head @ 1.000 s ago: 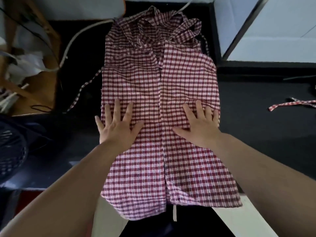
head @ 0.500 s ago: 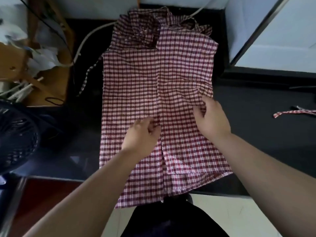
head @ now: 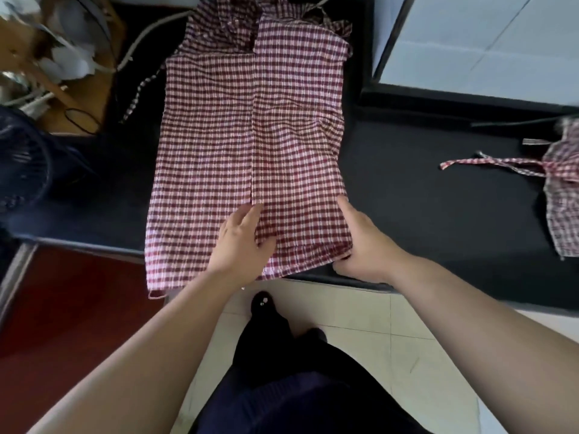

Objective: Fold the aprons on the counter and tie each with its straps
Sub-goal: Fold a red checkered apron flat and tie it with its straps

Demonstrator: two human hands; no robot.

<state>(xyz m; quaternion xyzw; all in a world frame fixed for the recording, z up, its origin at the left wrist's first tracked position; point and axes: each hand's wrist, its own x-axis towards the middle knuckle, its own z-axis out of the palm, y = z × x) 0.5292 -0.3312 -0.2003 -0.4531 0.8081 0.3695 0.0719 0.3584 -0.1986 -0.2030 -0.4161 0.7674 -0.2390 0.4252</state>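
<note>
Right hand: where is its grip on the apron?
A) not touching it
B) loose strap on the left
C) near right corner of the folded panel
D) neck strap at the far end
C: the right hand pinches the apron at its near right corner by the counter edge; the left hand holds the same panel at the centre seam.

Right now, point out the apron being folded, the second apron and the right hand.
apron (head: 206,151), head view, left panel.
second apron (head: 564,214), head view, its body at frame edge.
right hand (head: 363,242), head view, back of hand.
</note>
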